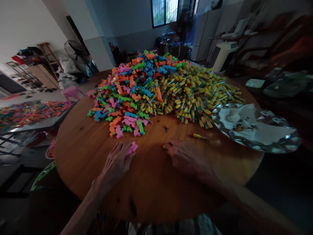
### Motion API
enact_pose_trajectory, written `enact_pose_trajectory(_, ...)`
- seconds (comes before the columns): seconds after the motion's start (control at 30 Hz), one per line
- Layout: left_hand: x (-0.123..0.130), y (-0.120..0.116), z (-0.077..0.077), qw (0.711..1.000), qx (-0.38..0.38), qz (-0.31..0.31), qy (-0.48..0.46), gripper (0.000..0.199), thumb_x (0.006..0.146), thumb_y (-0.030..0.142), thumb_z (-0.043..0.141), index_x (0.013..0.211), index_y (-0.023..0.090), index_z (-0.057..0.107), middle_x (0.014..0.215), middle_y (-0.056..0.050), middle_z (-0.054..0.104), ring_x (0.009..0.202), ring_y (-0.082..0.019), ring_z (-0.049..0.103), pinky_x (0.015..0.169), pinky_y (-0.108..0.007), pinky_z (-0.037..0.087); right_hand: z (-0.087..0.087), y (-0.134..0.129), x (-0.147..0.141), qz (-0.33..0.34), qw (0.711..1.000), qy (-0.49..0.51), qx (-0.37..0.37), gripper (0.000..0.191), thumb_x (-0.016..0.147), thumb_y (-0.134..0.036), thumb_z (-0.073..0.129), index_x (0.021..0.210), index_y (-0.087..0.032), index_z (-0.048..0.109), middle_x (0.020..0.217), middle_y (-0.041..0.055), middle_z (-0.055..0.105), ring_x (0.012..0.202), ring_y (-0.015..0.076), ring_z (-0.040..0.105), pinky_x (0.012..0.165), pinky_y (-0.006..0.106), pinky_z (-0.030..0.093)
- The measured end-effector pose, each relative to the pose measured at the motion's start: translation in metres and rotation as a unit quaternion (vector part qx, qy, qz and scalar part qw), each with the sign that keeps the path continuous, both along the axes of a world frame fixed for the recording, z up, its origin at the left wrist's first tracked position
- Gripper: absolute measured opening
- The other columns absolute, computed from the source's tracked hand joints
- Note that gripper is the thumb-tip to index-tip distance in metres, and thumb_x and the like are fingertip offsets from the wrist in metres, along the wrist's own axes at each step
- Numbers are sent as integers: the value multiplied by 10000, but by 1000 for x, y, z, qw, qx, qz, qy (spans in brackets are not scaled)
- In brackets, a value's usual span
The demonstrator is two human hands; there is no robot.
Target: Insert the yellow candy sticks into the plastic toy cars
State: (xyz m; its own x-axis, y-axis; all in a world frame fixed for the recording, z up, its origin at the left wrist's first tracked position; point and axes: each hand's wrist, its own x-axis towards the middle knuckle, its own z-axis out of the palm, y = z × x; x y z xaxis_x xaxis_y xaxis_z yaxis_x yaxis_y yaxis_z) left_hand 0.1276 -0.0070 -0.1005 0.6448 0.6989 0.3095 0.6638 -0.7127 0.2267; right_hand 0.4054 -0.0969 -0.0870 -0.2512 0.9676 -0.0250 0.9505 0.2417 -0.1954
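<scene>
My left hand (119, 159) is closed around a pink plastic toy piece (132, 148), which sticks out past the fingers just above the table. My right hand (182, 153) rests low over the wood with its fingers curled together; what they hold, if anything, is too blurred to name. Beyond the left hand lies a heap of orange, blue, green and pink plastic toy pieces (129, 122). To its right spreads a pile of slim clear tubes with yellow ends (190, 98). One loose yellow-and-red tube (198, 136) lies by itself beyond my right hand.
A round wooden table (80, 156) carries both piles. At its right edge sits a silvery tray (276, 140) with white paper and scraps. Another surface on the left holds more coloured pieces (46, 112). A pink stool (72, 92) and a standing fan (76, 52) are behind.
</scene>
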Motion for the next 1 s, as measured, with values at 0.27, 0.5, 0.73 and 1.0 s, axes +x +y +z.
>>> enact_pose_trajectory(0.27, 15, -1, 1, 990, -33, -125, -60, 258, 1027, 248, 439, 1219, 206, 606, 1030, -80, 673, 948, -197, 624, 825, -337, 512, 1, 14, -16, 40, 992, 116, 37, 190, 944, -175, 521, 1044, -154, 682, 1009, 85, 670, 826, 179, 591, 713, 301, 362)
enact_pose_trajectory(0.5, 18, 4, 3, 993, -38, -102, -37, 222, 1014, 290, 495, 1175, 197, 617, 1024, -78, 645, 943, -208, 587, 797, -343, 492, -3, 25, -18, 67, 989, 123, 38, 244, 894, -120, 549, 1101, -134, 678, 996, 96, 668, 864, 182, 577, 756, 289, 382)
enact_pose_trajectory(0.73, 21, 7, 0, 994, -24, -107, -28, 218, 988, 178, 476, 1154, 181, 617, 987, -77, 610, 933, -210, 563, 794, -335, 472, -16, 37, -19, 93, 984, 115, 96, 282, 899, -68, 457, 1077, -119, 670, 939, 73, 635, 851, 172, 540, 773, 278, 389)
enact_pose_trajectory(1.0, 21, 12, -1, 993, -26, -116, -18, 196, 999, 182, 452, 1096, 170, 622, 911, -70, 584, 869, -205, 538, 741, -326, 447, -19, 44, -19, 117, 985, 108, 69, 353, 850, -65, 521, 1171, -146, 643, 1034, 89, 646, 855, 179, 557, 719, 292, 373)
